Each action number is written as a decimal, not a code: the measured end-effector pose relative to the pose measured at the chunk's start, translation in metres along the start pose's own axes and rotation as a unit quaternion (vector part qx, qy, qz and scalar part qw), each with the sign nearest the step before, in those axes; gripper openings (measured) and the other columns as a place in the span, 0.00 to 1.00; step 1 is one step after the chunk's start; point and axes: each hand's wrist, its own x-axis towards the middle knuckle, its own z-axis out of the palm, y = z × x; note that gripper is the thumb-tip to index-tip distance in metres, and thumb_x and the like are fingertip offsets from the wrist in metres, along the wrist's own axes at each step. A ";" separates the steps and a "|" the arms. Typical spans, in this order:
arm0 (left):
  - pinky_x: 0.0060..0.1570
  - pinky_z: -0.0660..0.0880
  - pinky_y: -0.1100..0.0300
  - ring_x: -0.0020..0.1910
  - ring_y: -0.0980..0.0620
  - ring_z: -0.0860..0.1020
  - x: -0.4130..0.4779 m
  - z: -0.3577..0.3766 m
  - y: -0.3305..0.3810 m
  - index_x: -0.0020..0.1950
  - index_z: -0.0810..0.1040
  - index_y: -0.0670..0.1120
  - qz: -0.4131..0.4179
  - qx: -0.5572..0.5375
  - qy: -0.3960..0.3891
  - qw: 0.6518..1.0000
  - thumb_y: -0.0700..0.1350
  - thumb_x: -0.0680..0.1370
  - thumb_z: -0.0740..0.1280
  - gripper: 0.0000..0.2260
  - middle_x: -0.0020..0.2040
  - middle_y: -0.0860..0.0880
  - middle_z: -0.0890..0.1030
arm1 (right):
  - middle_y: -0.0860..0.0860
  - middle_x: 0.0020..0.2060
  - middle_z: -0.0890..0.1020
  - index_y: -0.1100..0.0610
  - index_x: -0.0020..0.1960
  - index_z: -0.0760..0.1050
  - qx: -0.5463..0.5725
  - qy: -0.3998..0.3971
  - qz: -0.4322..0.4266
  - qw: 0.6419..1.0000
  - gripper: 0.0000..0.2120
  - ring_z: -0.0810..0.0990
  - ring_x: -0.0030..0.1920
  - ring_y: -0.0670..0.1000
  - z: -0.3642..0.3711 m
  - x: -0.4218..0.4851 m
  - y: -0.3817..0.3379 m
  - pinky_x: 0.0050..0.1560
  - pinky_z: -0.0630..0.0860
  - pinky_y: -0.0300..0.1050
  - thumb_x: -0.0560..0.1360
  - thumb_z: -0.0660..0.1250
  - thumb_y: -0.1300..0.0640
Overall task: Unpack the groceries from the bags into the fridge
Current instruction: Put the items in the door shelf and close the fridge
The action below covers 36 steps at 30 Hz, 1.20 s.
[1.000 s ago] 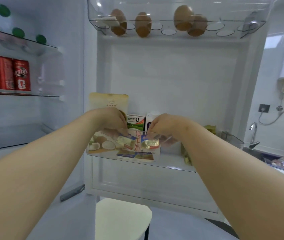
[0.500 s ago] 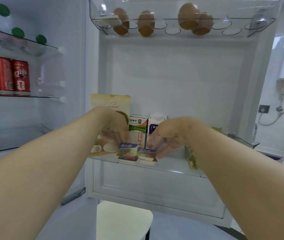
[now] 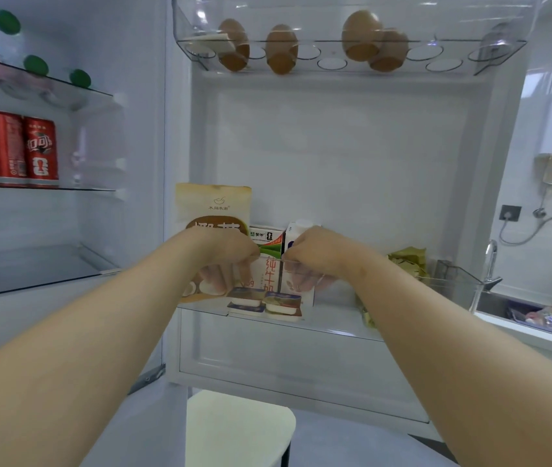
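Note:
Two small blue-lidded butter packs, the left pack (image 3: pixel 245 295) and the right pack (image 3: pixel 283 303), lie side by side at the bottom front of the clear fridge door bin (image 3: pixel 335 326). My left hand (image 3: pixel 230 252) and my right hand (image 3: pixel 315 254) both reach over the bin's rim. Their fingers hang down behind the clear wall, just above the packs, and look loose. Whether the fingertips touch the packs I cannot tell. Behind the hands stand a beige pouch (image 3: pixel 213 205), a green and red milk carton (image 3: pixel 267 238) and a white carton (image 3: pixel 301 227).
Several brown eggs (image 3: pixel 281 48) sit in the top door tray. Red cans (image 3: pixel 40 148) stand on a fridge shelf at left, with capped bottles (image 3: pixel 35 65) above. A gold-green bag (image 3: pixel 406 261) fills the bin's right part. A white stool (image 3: pixel 237 429) stands below; sink (image 3: pixel 497 301) and packets (image 3: pixel 544 316) at right.
Both hands lowered the two butter packs over the rim and down to the bin's bottom. The packs now lie there with the fingers above them.

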 end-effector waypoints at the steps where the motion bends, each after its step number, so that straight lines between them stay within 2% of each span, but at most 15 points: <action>1: 0.62 0.72 0.49 0.58 0.41 0.76 0.003 0.002 -0.001 0.46 0.79 0.46 0.006 -0.016 0.017 1.000 0.52 0.81 0.53 0.17 0.58 0.41 0.80 | 0.55 0.41 0.83 0.60 0.51 0.77 -0.008 0.025 -0.019 0.999 0.10 0.83 0.38 0.53 0.000 0.000 0.000 0.42 0.80 0.45 0.77 0.60 0.56; 3: 0.59 0.73 0.51 0.52 0.46 0.79 0.006 0.006 -0.002 0.40 0.77 0.48 0.032 -0.016 0.055 0.998 0.53 0.81 0.53 0.18 0.51 0.46 0.82 | 0.53 0.39 0.82 0.58 0.48 0.77 -0.043 0.073 -0.064 0.994 0.09 0.83 0.40 0.53 0.001 -0.003 0.002 0.42 0.79 0.45 0.77 0.59 0.56; 5: 0.51 0.74 0.55 0.44 0.52 0.79 0.006 0.011 -0.005 0.40 0.78 0.50 0.079 0.075 0.128 0.986 0.54 0.81 0.49 0.21 0.42 0.51 0.83 | 0.50 0.35 0.80 0.53 0.40 0.74 -0.103 0.132 -0.104 0.980 0.09 0.80 0.38 0.52 0.002 -0.007 0.005 0.39 0.76 0.44 0.77 0.59 0.55; 7: 0.40 0.71 0.58 0.42 0.51 0.77 0.002 0.017 -0.007 0.43 0.78 0.48 0.125 0.186 0.213 0.951 0.51 0.81 0.47 0.21 0.42 0.50 0.82 | 0.48 0.31 0.75 0.52 0.34 0.68 -0.159 0.206 -0.135 0.956 0.13 0.74 0.34 0.50 0.006 -0.013 0.010 0.34 0.70 0.43 0.77 0.57 0.53; 9: 0.34 0.67 0.60 0.40 0.50 0.76 -0.001 0.022 -0.009 0.45 0.78 0.46 0.150 0.223 0.278 0.922 0.48 0.81 0.47 0.20 0.42 0.49 0.80 | 0.48 0.28 0.71 0.52 0.33 0.64 -0.195 0.271 -0.161 0.929 0.16 0.68 0.30 0.48 0.010 -0.018 0.019 0.31 0.66 0.42 0.78 0.55 0.52; 11: 0.33 0.66 0.60 0.37 0.50 0.75 -0.002 0.031 -0.011 0.44 0.78 0.46 0.169 0.216 0.343 0.898 0.48 0.81 0.47 0.21 0.39 0.48 0.79 | 0.47 0.27 0.68 0.53 0.33 0.63 -0.216 0.303 -0.174 0.912 0.17 0.67 0.28 0.49 0.012 -0.023 0.030 0.28 0.62 0.42 0.80 0.52 0.51; 14: 0.43 0.63 0.57 0.38 0.50 0.74 -0.005 0.048 -0.011 0.41 0.78 0.46 0.204 0.126 0.417 0.877 0.47 0.80 0.49 0.19 0.38 0.50 0.79 | 0.47 0.26 0.68 0.53 0.34 0.62 -0.246 0.316 -0.180 0.898 0.18 0.68 0.29 0.51 0.007 -0.034 0.048 0.27 0.60 0.42 0.81 0.50 0.49; 16: 0.53 0.63 0.55 0.43 0.52 0.75 -0.011 0.060 -0.006 0.44 0.79 0.48 0.232 0.049 0.426 0.873 0.47 0.80 0.53 0.15 0.42 0.53 0.81 | 0.48 0.28 0.72 0.54 0.37 0.65 -0.216 0.324 -0.172 0.905 0.15 0.73 0.32 0.54 0.000 -0.041 0.061 0.30 0.62 0.44 0.80 0.52 0.50; 18: 0.60 0.60 0.54 0.49 0.53 0.75 -0.021 0.071 0.003 0.51 0.78 0.52 0.257 0.014 0.420 0.870 0.47 0.79 0.57 0.11 0.48 0.57 0.80 | 0.51 0.32 0.78 0.55 0.44 0.69 -0.163 0.339 -0.171 0.911 0.10 0.76 0.37 0.56 -0.005 -0.048 0.075 0.38 0.65 0.45 0.79 0.55 0.52; 21: 0.64 0.58 0.55 0.58 0.53 0.74 -0.034 0.084 0.021 0.60 0.76 0.53 0.273 0.007 0.404 0.873 0.47 0.79 0.59 0.12 0.57 0.57 0.79 | 0.49 0.38 0.79 0.55 0.49 0.73 -0.134 0.371 -0.181 0.901 0.06 0.74 0.44 0.54 -0.011 -0.058 0.098 0.53 0.65 0.45 0.77 0.59 0.55; 23: 0.63 0.59 0.55 0.61 0.53 0.73 -0.038 0.093 0.037 0.62 0.75 0.53 0.278 0.024 0.399 0.873 0.47 0.79 0.59 0.13 0.59 0.56 0.78 | 0.48 0.43 0.80 0.54 0.52 0.75 -0.144 0.384 -0.176 0.895 0.07 0.73 0.49 0.54 -0.016 -0.062 0.112 0.56 0.60 0.44 0.77 0.60 0.55; 26: 0.66 0.60 0.49 0.64 0.52 0.69 -0.043 0.104 0.063 0.64 0.72 0.54 0.258 0.080 0.371 0.888 0.49 0.79 0.58 0.14 0.63 0.55 0.75 | 0.48 0.49 0.81 0.53 0.51 0.77 -0.158 0.408 -0.161 0.884 0.08 0.73 0.55 0.54 -0.030 -0.065 0.133 0.58 0.56 0.43 0.76 0.61 0.54; 28: 0.66 0.60 0.47 0.64 0.50 0.68 -0.045 0.112 0.078 0.65 0.71 0.55 0.245 0.105 0.353 0.897 0.50 0.79 0.57 0.15 0.63 0.53 0.73 | 0.49 0.49 0.81 0.55 0.49 0.78 -0.147 0.421 -0.161 0.880 0.07 0.73 0.54 0.55 -0.039 -0.064 0.147 0.57 0.58 0.44 0.76 0.62 0.55; 32: 0.63 0.64 0.52 0.58 0.46 0.69 -0.049 0.129 0.102 0.66 0.70 0.56 0.217 0.135 0.374 0.891 0.53 0.80 0.56 0.15 0.57 0.47 0.72 | 0.52 0.43 0.81 0.58 0.49 0.78 -0.106 0.372 -0.217 0.896 0.06 0.74 0.48 0.56 -0.049 -0.061 0.171 0.49 0.69 0.48 0.74 0.64 0.59; 36: 0.59 0.65 0.54 0.58 0.44 0.67 -0.054 0.144 0.111 0.63 0.72 0.52 0.164 0.117 0.417 0.887 0.55 0.80 0.56 0.15 0.56 0.45 0.69 | 0.53 0.43 0.82 0.59 0.51 0.78 -0.078 0.369 -0.280 0.883 0.07 0.76 0.47 0.56 -0.047 -0.065 0.180 0.47 0.71 0.48 0.73 0.66 0.63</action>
